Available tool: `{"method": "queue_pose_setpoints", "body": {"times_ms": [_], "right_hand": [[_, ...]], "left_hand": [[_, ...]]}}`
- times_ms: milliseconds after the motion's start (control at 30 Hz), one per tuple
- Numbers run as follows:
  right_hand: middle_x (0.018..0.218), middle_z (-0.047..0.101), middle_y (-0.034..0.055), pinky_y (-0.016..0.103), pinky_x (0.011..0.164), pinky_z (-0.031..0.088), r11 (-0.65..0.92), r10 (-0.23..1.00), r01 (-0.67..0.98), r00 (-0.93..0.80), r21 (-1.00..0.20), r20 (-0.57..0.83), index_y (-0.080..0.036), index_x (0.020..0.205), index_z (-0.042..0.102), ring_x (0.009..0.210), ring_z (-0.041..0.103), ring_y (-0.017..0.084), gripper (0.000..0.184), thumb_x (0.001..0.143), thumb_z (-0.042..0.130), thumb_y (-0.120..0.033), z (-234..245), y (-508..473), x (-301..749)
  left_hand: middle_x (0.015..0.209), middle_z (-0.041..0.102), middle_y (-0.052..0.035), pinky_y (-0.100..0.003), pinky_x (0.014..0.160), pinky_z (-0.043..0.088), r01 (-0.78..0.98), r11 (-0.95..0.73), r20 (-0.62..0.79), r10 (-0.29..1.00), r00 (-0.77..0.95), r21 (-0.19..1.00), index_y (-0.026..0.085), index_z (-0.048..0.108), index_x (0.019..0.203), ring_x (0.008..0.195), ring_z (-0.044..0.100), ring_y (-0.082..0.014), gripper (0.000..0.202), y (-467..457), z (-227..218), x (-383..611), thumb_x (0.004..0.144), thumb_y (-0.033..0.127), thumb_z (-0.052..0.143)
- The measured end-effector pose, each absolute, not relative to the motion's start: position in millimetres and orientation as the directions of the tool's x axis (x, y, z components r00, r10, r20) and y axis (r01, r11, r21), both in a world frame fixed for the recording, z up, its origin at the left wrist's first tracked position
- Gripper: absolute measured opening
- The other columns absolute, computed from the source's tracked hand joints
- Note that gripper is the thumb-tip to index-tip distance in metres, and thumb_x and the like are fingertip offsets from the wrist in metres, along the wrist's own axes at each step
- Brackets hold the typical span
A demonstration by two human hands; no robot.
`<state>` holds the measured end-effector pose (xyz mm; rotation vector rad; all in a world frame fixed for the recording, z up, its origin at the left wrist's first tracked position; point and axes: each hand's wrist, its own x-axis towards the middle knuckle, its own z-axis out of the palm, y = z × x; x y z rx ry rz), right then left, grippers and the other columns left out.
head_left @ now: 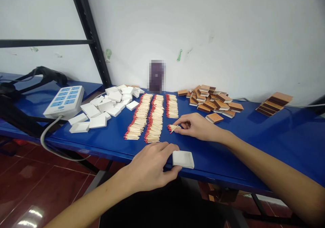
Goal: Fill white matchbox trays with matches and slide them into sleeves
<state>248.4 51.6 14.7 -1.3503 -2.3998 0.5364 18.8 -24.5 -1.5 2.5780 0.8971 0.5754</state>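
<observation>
My left hand (157,165) grips the left end of a white matchbox tray (183,159) near the table's front edge. The tray lies with its hollow side up and no matches show in it. Thumb and fingers of my right hand (196,126) are closed on a small bunch of red-tipped matches (174,128), one lying crosswise over the others. Just beyond that hand is a short row of matches (172,106). Two longer rows, a middle one (155,119) and a left one (139,118), run side by side with heads to the left.
White trays (101,106) are heaped on the left beside a power strip (66,101). Brown matchbox sleeves (213,101) pile up at the back right, with a stack of sleeves (274,103) farther right. A pixelated dark object (156,75) stands against the wall. A black metal frame (88,35) rises at left.
</observation>
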Motion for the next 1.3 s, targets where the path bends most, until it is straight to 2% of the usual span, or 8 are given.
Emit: {"method": "queue_pose_setpoints", "body": {"times_ms": [300, 533, 733, 1000, 1300], "right_hand": [[0.069, 0.063, 0.0013, 0.026, 0.059, 0.035, 0.588, 0.798, 0.705, -0.587, -0.397, 0.14, -0.02, 0.092, 0.075, 0.059, 0.049, 0.012, 0.027, 0.089, 0.058, -0.041, 19.7, 48.0, 250.7], [0.088, 0.063, 0.0059, 0.027, 0.068, 0.041, 0.647, 0.76, 0.689, -0.616, -0.328, 0.206, -0.019, 0.091, 0.072, 0.077, 0.057, 0.016, 0.019, 0.087, 0.06, -0.032, 19.1, 47.5, 252.1], [0.08, 0.066, 0.003, 0.025, 0.064, 0.04, 0.642, 0.761, 0.673, -0.618, -0.367, 0.197, -0.017, 0.086, 0.068, 0.07, 0.057, 0.014, 0.01, 0.082, 0.061, -0.023, 17.7, 48.9, 253.0], [0.078, 0.066, 0.0019, 0.025, 0.062, 0.04, 0.637, 0.765, 0.664, -0.609, -0.391, 0.212, -0.017, 0.085, 0.07, 0.068, 0.055, 0.013, 0.011, 0.08, 0.062, -0.024, 22.2, 48.6, 256.4], [0.083, 0.069, 0.0038, 0.027, 0.065, 0.043, 0.614, 0.782, 0.668, -0.59, -0.42, 0.204, -0.018, 0.089, 0.074, 0.073, 0.059, 0.015, 0.02, 0.084, 0.062, -0.035, 29.2, 46.5, 262.7]], "left_hand": [[0.095, 0.065, -0.0032, -0.031, 0.07, 0.046, 0.506, -0.729, 0.249, 0.654, 0.715, 0.462, 0.019, 0.059, 0.112, 0.082, 0.061, -0.0205, 0.025, -23.6, 1.5, 20.0, 0.088, 0.029, 0.059], [0.088, 0.062, -0.0018, -0.03, 0.067, 0.044, 0.508, -0.72, 0.25, 0.663, 0.706, 0.472, 0.019, 0.058, 0.111, 0.078, 0.059, -0.0197, 0.025, -24.1, 0.0, 18.5, 0.089, 0.03, 0.058], [0.089, 0.061, -0.0017, -0.031, 0.07, 0.044, 0.513, -0.702, 0.245, 0.678, 0.693, 0.493, 0.02, 0.057, 0.114, 0.081, 0.059, -0.0201, 0.028, -23.8, -0.7, 17.9, 0.088, 0.029, 0.06], [0.088, 0.061, -0.0011, -0.028, 0.069, 0.044, 0.504, -0.686, 0.279, 0.698, 0.66, 0.525, 0.019, 0.057, 0.113, 0.078, 0.058, -0.0179, 0.029, -22.5, -2.0, 18.3, 0.085, 0.024, 0.063], [0.083, 0.06, -0.0003, -0.026, 0.066, 0.044, 0.498, -0.691, 0.301, 0.697, 0.651, 0.523, 0.017, 0.059, 0.111, 0.071, 0.056, -0.016, 0.028, -21.9, -1.8, 18.9, 0.084, 0.024, 0.064]]}}
